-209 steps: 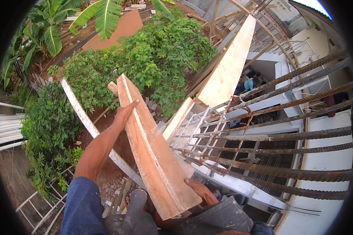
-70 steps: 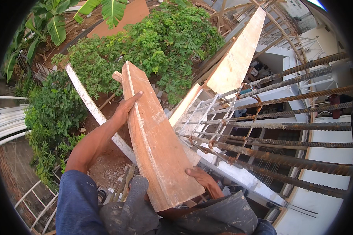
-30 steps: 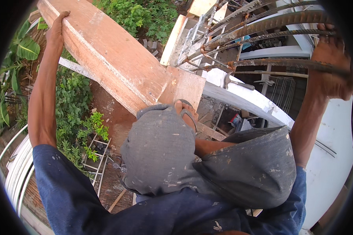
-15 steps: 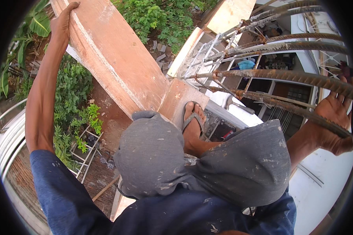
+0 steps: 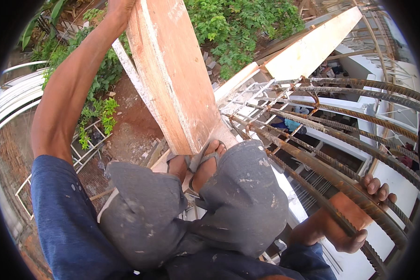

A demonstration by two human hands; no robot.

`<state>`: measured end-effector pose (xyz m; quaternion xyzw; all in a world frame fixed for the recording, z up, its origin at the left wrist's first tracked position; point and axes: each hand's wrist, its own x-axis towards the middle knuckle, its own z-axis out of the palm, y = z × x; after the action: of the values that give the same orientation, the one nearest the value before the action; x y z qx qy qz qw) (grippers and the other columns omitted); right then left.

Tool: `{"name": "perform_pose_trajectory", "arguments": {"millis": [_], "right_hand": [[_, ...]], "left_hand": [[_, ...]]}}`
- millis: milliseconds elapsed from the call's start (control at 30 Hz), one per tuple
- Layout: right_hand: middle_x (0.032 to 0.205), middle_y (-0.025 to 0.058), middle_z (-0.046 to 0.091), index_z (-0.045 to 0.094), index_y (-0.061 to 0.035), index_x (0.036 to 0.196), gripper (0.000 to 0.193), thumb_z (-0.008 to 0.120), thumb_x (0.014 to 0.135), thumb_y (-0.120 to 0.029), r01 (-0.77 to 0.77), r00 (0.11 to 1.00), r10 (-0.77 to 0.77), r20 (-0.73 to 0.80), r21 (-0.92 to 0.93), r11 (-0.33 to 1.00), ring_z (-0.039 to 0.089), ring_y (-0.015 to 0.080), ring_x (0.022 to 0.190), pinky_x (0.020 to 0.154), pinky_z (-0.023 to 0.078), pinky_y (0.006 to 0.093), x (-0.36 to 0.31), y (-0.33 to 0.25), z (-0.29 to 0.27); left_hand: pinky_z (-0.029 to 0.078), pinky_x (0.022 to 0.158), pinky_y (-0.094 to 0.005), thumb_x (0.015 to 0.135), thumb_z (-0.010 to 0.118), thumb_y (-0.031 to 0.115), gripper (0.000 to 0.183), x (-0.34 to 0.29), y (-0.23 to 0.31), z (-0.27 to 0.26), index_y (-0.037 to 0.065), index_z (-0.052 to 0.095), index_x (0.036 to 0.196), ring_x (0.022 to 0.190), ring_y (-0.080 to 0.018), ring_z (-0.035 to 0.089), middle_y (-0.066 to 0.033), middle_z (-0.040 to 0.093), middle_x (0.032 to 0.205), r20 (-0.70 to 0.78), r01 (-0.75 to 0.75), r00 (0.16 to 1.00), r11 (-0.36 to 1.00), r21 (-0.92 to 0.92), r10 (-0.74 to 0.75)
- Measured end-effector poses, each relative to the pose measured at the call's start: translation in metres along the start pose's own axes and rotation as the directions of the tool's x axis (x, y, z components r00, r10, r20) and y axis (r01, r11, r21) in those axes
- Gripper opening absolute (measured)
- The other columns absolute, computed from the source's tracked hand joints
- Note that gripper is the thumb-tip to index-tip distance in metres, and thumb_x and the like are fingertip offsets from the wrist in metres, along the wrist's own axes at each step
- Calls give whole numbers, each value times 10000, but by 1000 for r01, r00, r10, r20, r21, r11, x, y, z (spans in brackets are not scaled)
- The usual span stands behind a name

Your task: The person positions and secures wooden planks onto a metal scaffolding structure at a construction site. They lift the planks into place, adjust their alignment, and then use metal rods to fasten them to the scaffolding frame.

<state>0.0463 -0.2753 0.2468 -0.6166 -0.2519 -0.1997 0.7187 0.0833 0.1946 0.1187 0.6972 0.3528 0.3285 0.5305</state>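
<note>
My left hand [image 5: 121, 6] is at the top edge of the view, against the left edge of a long wooden formwork board [image 5: 175, 60]. It appears to grip that edge, though its fingertips are out of sight. The board slants down to my sandalled feet [image 5: 205, 168], its near end beside them. On the right, several ribbed, rusty steel rebars [image 5: 331, 177] fan out toward me. My right hand [image 5: 350, 214] reaches up from beneath them, fingers curled over one bar and thumb against another.
Thin tie bars [image 5: 261, 100] cross the rebars. A pale plank [image 5: 317, 46] stands beyond. Far below lie green shrubs [image 5: 242, 32], bare soil [image 5: 130, 126] and a white metal frame [image 5: 86, 144]. White curved pipes [image 5: 18, 93] are at the left, and a white-walled building lies under the rebars.
My view has turned, and the board now stands steeper in it. My right hand has gone from spread fingers behind the rebars to fingers curled over them. Both feet now show.
</note>
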Motion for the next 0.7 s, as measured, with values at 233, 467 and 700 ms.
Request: {"name": "perform_pose_trajectory", "arguments": {"millis": [233,467,700], "right_hand": [[1066,200,350,283,128,1275,888,622,623,-371,-3,983,-14,184,91,996,378,300,1025,985,259,446,12,8,-38],[1269,255,351,209,121,1375,969,603,646,-382,-103,994,104,-18,-376,921,327,415,1261,1130,153,512,8,-22,-60],[1399,274,339,231,75,1406,1009,668,702,-500,-56,993,101,63,-503,863,250,473,1362,1175,98,553,8,-30,-59]], "left_hand": [[588,679,-320,650,836,195,771,44,-85,32,-186,397,1157,787,-245,665,-216,599,987,-23,-20,1000,989,-148,17],[557,767,-327,666,800,71,718,89,-132,64,-192,355,1165,892,-274,638,-234,560,1034,-63,-85,996,887,-455,63],[532,836,-347,689,751,10,605,69,-167,111,-185,364,1111,919,-289,626,-235,550,1045,-106,-92,994,790,-606,35]]}}
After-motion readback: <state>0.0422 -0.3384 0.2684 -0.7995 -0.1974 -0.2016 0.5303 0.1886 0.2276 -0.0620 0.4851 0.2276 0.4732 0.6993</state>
